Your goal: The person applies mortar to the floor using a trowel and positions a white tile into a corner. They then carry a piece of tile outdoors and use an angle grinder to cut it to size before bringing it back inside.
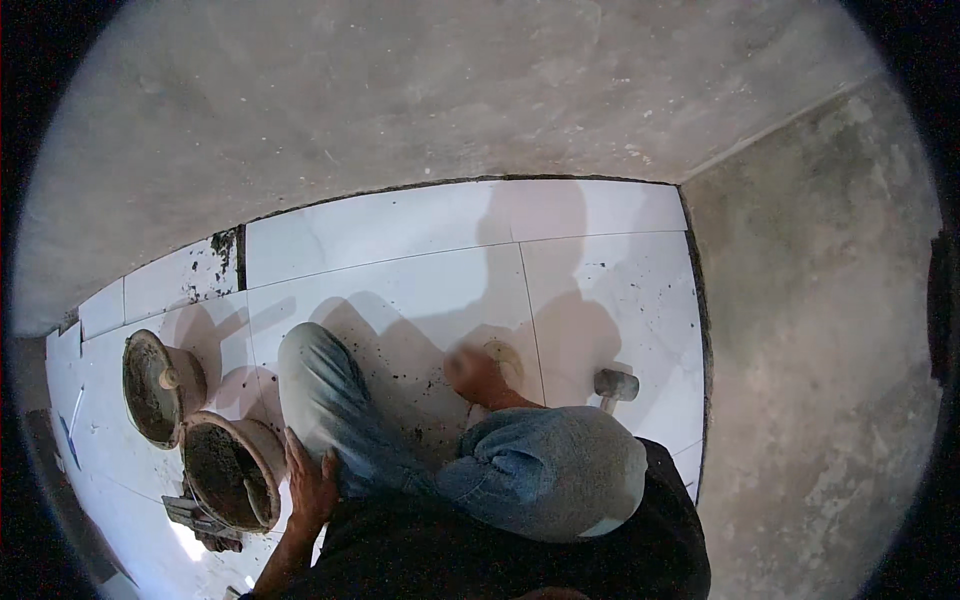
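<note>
My left hand [312, 482] has its fingers stretched and thumb apart, between the nearer bucket [272, 448] and my bent left leg in jeans. Whether it touches the bucket's rim I cannot tell. Grey mortar-like stuff coats the inside of that bucket. Low over the white floor tiles [400, 300], between my knees, is my right hand [478, 375], smeared by motion, so its fingers do not show clearly. A pale yellowish round thing [505, 360] lies right beside it; whether the hand grips it is unclear.
A second mortar-stained bucket [190, 375] stands farther left. A trowel [195, 515] lies beside the nearer bucket. Right of my knee rests a black-headed mallet [616, 385]. Bare walls [400, 90] border the tiles ahead and to the right, with dark gaps [241, 258] between some edges.
</note>
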